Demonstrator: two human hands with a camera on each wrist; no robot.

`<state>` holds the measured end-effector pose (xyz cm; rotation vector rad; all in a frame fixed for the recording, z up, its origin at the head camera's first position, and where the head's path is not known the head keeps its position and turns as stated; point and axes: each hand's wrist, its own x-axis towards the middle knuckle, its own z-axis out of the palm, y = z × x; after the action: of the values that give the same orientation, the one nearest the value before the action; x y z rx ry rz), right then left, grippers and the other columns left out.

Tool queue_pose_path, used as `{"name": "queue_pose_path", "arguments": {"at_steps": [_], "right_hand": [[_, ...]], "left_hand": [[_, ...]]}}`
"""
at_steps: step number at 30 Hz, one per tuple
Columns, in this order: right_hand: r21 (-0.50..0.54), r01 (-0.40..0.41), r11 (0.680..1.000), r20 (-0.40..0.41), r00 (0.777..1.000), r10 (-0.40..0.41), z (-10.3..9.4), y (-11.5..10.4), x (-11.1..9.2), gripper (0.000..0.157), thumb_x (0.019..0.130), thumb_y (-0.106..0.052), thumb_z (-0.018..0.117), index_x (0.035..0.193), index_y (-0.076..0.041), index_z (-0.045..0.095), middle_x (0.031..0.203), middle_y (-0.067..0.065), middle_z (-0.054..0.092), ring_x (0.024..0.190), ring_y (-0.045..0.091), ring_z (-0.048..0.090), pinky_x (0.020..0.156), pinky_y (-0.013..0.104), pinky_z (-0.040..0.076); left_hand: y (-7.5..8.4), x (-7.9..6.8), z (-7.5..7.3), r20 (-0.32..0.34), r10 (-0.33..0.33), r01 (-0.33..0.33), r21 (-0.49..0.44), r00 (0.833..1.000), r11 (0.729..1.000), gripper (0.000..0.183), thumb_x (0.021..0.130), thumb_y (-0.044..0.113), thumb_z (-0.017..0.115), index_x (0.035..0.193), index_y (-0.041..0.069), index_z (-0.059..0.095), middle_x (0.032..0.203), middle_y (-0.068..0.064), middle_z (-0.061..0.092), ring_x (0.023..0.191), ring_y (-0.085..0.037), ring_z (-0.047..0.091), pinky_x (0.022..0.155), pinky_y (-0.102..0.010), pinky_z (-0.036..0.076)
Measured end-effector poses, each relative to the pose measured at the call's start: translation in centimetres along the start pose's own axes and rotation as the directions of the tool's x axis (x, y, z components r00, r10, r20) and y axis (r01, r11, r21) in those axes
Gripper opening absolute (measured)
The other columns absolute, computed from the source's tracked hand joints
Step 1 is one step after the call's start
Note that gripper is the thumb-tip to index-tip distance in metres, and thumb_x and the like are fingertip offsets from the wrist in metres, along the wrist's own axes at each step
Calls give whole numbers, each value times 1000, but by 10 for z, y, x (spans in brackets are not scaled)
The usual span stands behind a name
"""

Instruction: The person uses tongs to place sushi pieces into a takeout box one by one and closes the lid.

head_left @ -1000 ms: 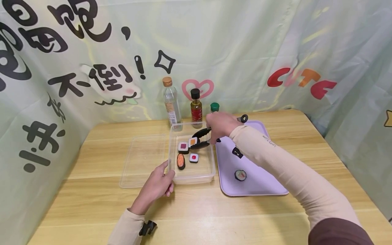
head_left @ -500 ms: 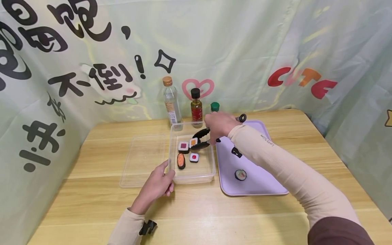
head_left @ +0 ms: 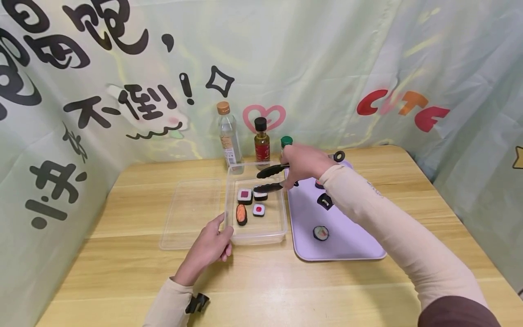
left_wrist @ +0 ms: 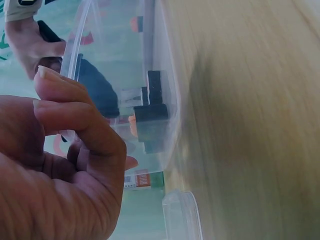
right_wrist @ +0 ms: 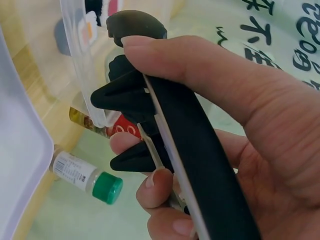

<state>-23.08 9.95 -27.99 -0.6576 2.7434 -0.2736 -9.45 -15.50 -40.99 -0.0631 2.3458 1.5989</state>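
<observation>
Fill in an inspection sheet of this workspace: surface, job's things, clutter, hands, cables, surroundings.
Surface: wooden table.
Job's things: clear container holding four sushi pieces; purple tray, partly hidden, bearing a sushi roll in plain view; clear lid lying left of the container.
Clutter: orange-capped bottle, black-capped bottle, green-capped bottle at the back.
Hands: left hand holds the container's near left corner; right hand grips black tongs, their tips apart over the container.
Cables: nothing seen.
Surroundings: printed pale green cloth behind and at both sides.

"CUTE" (head_left: 412, 103) | "不倒!" (head_left: 140, 102) | both on cloth backdrop (head_left: 310, 59) | bottle labels (head_left: 262, 150) illegible
</observation>
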Motion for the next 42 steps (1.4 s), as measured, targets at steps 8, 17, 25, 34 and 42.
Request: {"name": "queue_pose_path", "arguments": {"at_steps": [8, 17, 25, 34, 42], "right_hand": [[63, 33, 997, -41, 999, -30, -4, 19, -16, 29, 70, -23, 92, 72, -11, 66, 60, -3, 37, 54, 14, 36, 53, 30, 32], [185, 9, 983, -63, 998, 2, -7, 48, -36, 35, 72, -24, 90, 95, -1, 75, 60, -5, 36, 54, 13, 27, 57, 32, 32], [228, -56, 972, -86, 993, 77, -7, 76, -54, 63, 69, -34, 92, 117, 3, 73, 89, 11, 73, 58, 13, 41, 63, 34, 41], [274, -113, 955, -83, 987, 140, 0, 106, -70, 81, 69, -38, 92, 129, 8, 65, 126, 27, 65, 65, 18, 50, 69, 37, 46], [297, -147, 943, -83, 980, 179, 13, 128, -74, 83, 69, -38, 92, 130, 10, 63, 107, 24, 72, 61, 18, 39, 65, 35, 43]], "left_hand": [[-1, 1, 0, 6, 1, -1, -3, 1000, 1000, 63, 102, 14, 44, 161, 6, 23, 56, -9, 57, 40, -15, 49, 36, -25, 37], [-2, 2, 0, 3, -5, 5, 6, 1000, 1000, 64, 101, 14, 44, 161, 6, 23, 55, -9, 57, 40, -16, 49, 37, -24, 37], [-1, 0, 1, 6, -12, 12, 2, 1000, 1000, 64, 101, 14, 44, 161, 7, 24, 56, -9, 57, 40, -16, 48, 37, -24, 37], [-1, 0, 1, 6, -18, 18, 4, 1000, 1000, 65, 101, 15, 44, 161, 7, 22, 56, -9, 57, 40, -16, 48, 37, -24, 37], [0, -1, 1, 3, -21, 21, 3, 1000, 1000, 65, 101, 15, 44, 161, 7, 22, 56, -9, 57, 41, -16, 49, 37, -24, 36]]}}
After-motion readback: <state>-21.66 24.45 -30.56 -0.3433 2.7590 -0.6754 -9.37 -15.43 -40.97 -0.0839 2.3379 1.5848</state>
